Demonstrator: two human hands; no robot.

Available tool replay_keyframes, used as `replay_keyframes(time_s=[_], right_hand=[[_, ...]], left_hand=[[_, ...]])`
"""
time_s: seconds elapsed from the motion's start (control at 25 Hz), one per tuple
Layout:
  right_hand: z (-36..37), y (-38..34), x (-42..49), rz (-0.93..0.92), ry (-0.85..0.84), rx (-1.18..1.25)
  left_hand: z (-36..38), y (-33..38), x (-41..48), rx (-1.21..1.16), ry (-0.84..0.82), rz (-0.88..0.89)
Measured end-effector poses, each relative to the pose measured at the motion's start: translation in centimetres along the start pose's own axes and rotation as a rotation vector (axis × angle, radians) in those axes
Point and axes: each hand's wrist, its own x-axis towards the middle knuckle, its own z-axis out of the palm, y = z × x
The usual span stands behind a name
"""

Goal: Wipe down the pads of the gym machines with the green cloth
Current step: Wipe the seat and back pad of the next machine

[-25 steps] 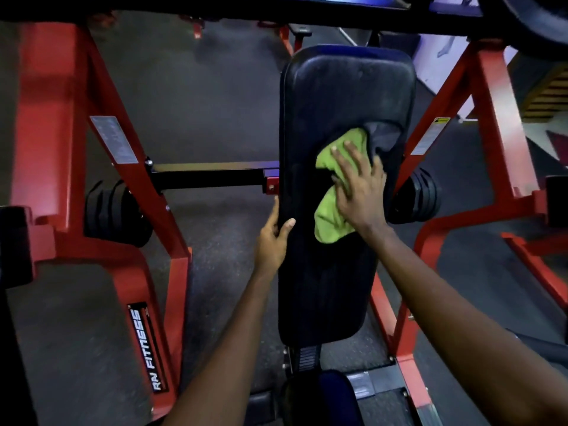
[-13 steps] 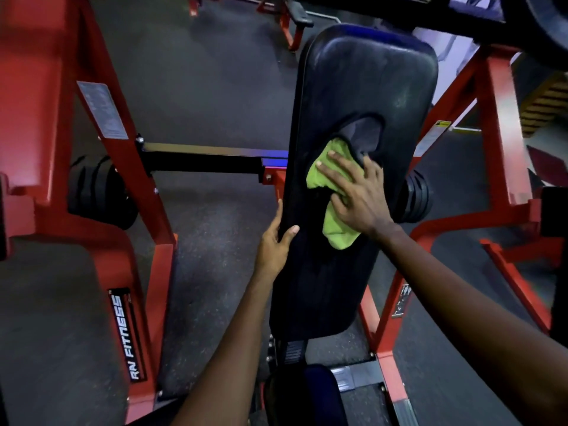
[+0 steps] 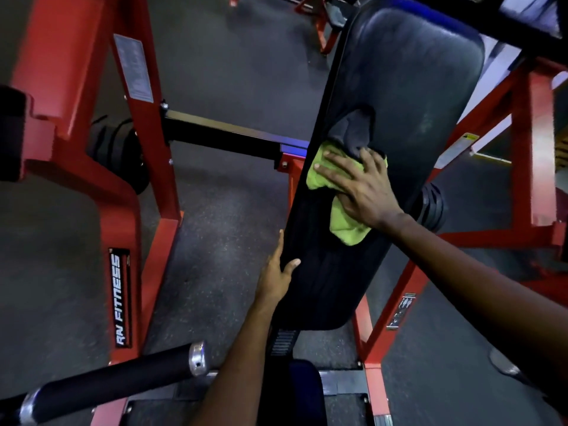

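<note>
A long black back pad [image 3: 408,87] of a red gym machine runs up the middle of the view, with a torn patch [image 3: 356,130] near its centre. The green cloth [image 3: 344,222] lies flat on the pad just below that tear. My right hand [image 3: 359,186] presses the cloth against the pad with straight, spread fingers. My left hand [image 3: 276,275] grips the pad's left edge lower down, thumb on the front face and fingers behind.
Red frame posts [image 3: 129,192] stand left and right of the pad. Black weight plates [image 3: 120,155] hang on the left, more weight plates [image 3: 431,207] on the right. A black handle bar [image 3: 116,382] with a chrome end crosses the lower left. Dark rubber floor [image 3: 224,226] lies between.
My right hand slid the cloth left across the pad, its fingers now pointing toward the left edge. My left hand kept its grip. The view tilted and moved closer.
</note>
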Motion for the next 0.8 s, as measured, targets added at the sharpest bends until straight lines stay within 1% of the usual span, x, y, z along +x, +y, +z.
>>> replay_keyframes(time_s=[0.12,0.16,0.2,0.28,0.4,0.48,0.52,0.56,0.64,0.72,0.8], right_hand=[[-1.3,-0.8,3.0,0.237,0.077,0.083],[-1.2,-1.5,3.6,0.268,0.104,0.092],[-1.0,-2.1,3.6,0.252,0.126,0.077],[0.0,-2.9,2.6,0.101,0.112,0.026],[1.6,-3.9,0.3,-0.175,-0.001,-0.025],[1.2,-3.6,0.4,-0.281,-0.043,-0.057],[0.6,-3.0,1.0,-0.300,-0.047,-0.072],[0.0,-2.3,1.8,-0.276,-0.046,-0.084],[-1.1,-1.2,3.4,-0.124,-0.030,-0.068],[-1.1,-2.5,3.4,0.023,0.010,-0.037],[0.2,-4.9,2.1,0.071,0.059,-0.027]], left_hand=[[0.1,-0.4,0.2,0.031,0.017,0.022],[0.2,-0.7,0.2,0.048,0.028,0.022],[0.3,-0.9,0.2,0.061,0.035,0.027],[0.4,-1.1,-0.1,0.070,0.049,0.050],[0.6,-1.4,-0.2,0.092,0.073,0.075],[0.5,-1.8,-0.4,0.098,0.049,0.075],[0.4,-2.2,-0.6,0.093,0.031,0.081],[0.2,-2.7,-0.9,0.092,0.015,0.089],[0.2,-3.7,-1.6,0.110,0.004,0.082],[0.2,-3.9,-2.1,0.113,0.008,0.056],[0.2,-3.7,-2.2,0.104,0.012,0.045]])
